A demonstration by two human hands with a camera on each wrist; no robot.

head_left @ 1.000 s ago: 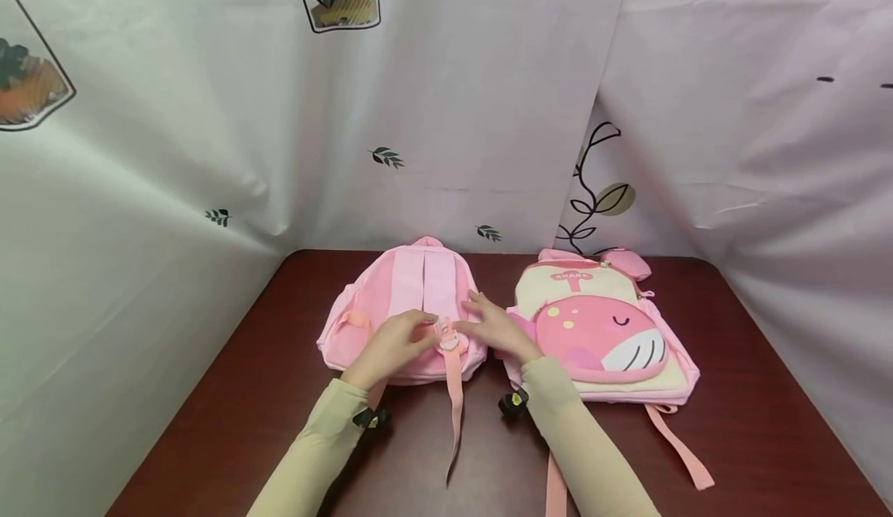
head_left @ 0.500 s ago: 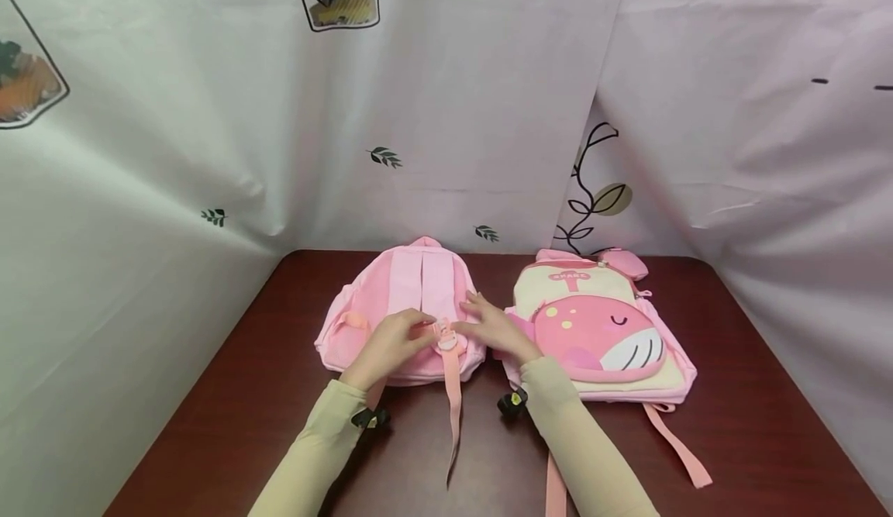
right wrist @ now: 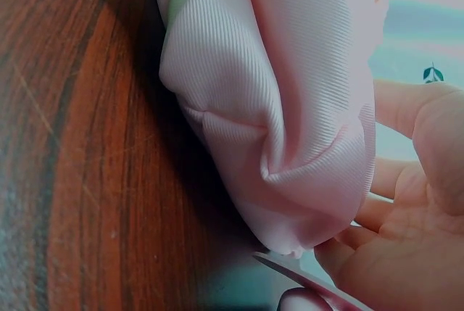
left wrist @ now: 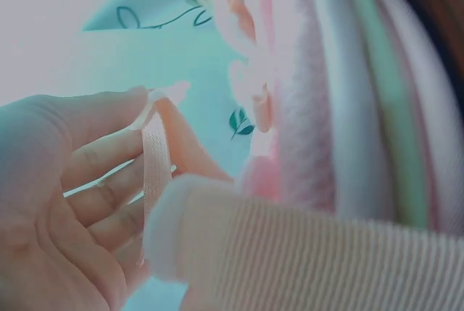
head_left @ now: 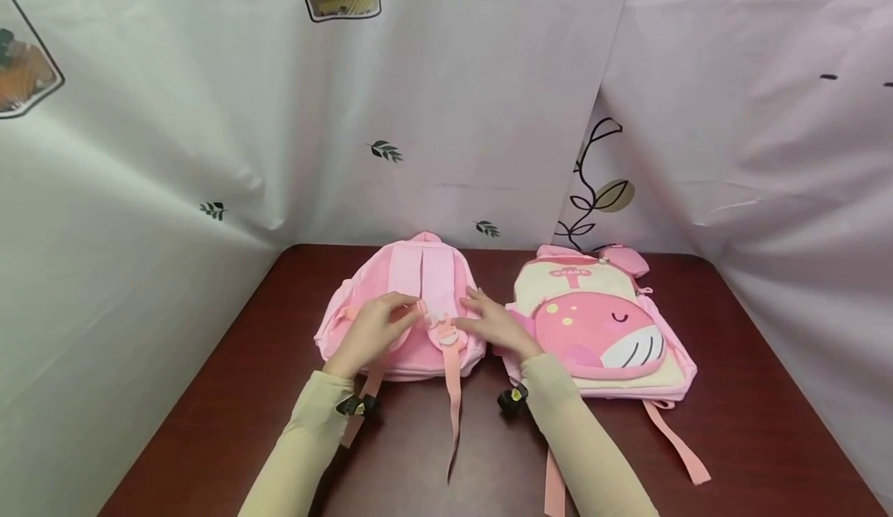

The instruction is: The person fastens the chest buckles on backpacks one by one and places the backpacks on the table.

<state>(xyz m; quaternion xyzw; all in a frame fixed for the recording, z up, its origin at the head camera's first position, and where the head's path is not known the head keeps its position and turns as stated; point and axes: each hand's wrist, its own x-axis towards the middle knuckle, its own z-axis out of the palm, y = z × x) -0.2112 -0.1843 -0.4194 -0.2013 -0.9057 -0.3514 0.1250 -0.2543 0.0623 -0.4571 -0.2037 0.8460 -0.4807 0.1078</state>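
A pink backpack (head_left: 406, 265) lies with its shoulder straps facing up. My left hand (head_left: 373, 329) pinches a small pale buckle piece (head_left: 422, 307) between thumb and fingers over its middle. In the left wrist view, a peach webbing strap (left wrist: 156, 153) runs down from the pinching fingertips. My right hand (head_left: 497, 328) rests at the backpack's right side, fingers spread and thumb beside another buckle (head_left: 446, 333), from which a loose strap tail (head_left: 452, 393) hangs. In the right wrist view, its fingertips are hidden behind the pink fabric (right wrist: 290, 93).
A second pink-and-cream backpack with a whale pocket (head_left: 603, 332) lies close on the right, under the right forearm's reach. Its straps (head_left: 675, 443) trail over the dark wooden table (head_left: 230, 393). A white printed curtain (head_left: 446, 114) stands behind the table.
My left hand has drawn left and slightly up, away from the buckle by the right thumb, carrying the small buckle piece. The right hand has stayed nearly in place.
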